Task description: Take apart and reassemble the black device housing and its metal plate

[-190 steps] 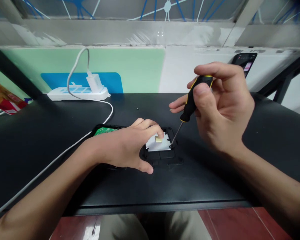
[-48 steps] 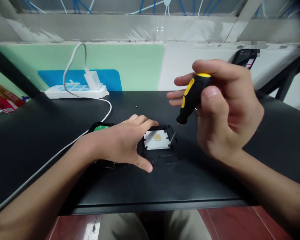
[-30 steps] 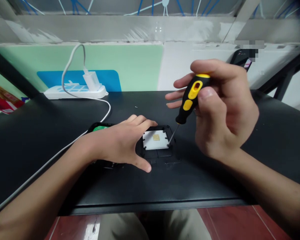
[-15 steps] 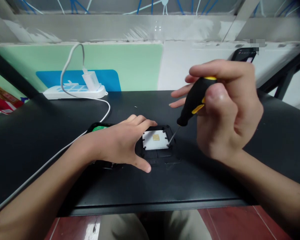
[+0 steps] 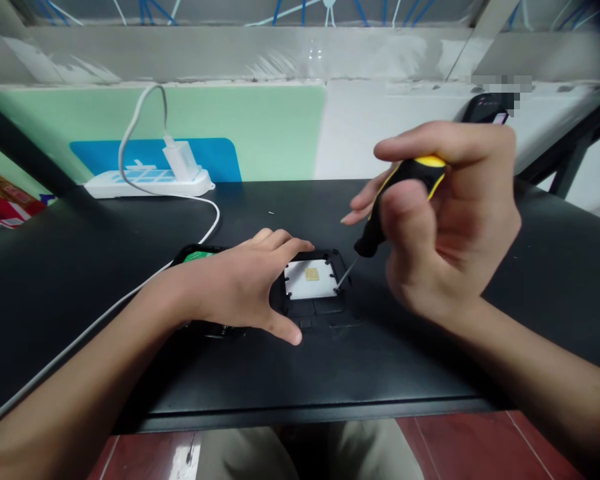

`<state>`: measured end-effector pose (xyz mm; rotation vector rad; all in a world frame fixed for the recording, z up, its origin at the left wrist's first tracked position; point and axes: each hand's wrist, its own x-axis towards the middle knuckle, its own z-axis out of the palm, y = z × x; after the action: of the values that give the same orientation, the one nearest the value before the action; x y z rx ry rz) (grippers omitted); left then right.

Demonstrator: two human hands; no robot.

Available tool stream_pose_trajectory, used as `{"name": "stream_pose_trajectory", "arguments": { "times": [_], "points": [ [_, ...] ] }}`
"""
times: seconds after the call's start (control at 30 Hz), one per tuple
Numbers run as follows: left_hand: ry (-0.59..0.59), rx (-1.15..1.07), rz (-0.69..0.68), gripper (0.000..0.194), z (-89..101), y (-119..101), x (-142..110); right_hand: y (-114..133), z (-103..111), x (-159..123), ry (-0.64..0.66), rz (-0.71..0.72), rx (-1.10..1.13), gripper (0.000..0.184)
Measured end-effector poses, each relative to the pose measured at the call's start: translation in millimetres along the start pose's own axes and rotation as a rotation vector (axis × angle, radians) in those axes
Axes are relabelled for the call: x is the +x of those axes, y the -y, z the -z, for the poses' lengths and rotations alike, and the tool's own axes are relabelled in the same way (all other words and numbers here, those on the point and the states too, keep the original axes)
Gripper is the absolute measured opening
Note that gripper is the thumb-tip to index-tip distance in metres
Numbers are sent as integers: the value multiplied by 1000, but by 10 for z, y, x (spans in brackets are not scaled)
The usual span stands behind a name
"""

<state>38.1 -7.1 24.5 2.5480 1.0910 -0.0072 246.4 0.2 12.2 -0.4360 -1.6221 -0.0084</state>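
My right hand (image 5: 445,207) grips a black and yellow screwdriver (image 5: 373,237) by its handle, thumb and fingers around it. The screwdriver leans, its tip at the lower right corner of a white plate (image 5: 305,287) with a small tan square in its middle. That plate lies in a black plastic casing (image 5: 337,308) on the table. Fingers spread and thumb apart, my left hand (image 5: 250,280) rests over the casing's left part. Beside it, partly under my left wrist, shows a black piece with a green board (image 5: 199,255).
A white power strip (image 5: 145,187) with a plugged-in charger (image 5: 183,161) stands at the table's back left. Its white cable (image 5: 100,317) runs past my left arm. A tiny metal piece (image 5: 271,213) lies behind the casing. A red package (image 5: 10,200) is far left, a phone (image 5: 485,109) back right.
My right thumb and fingers have shifted around the screwdriver handle, and the handle has turned. The tip stays at the plate's corner. My left hand holds still.
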Motion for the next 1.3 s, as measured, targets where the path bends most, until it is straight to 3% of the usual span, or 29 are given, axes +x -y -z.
{"name": "stream_pose_trajectory", "arguments": {
  "times": [0.23,0.47,0.63,0.83,1.03,1.3],
  "points": [
    [-16,3,-11,99,-12,17,5,188,19,-15,117,-305,68,35],
    [-5,-1,10,99,-1,-4,7,35,13,15,137,-77,58,45],
    [-22,1,-30,98,-20,28,3,-41,-2,15,21,-38,21,36],
    [-23,5,-31,98,-23,31,3,-47,-26,-10,-20,-115,92,21],
    [-23,2,-19,100,-19,28,5,17,-28,-29,-32,-122,70,22],
    [-32,5,-31,99,-27,35,-3,-23,23,17,-69,-24,-7,28]
  ]
}}
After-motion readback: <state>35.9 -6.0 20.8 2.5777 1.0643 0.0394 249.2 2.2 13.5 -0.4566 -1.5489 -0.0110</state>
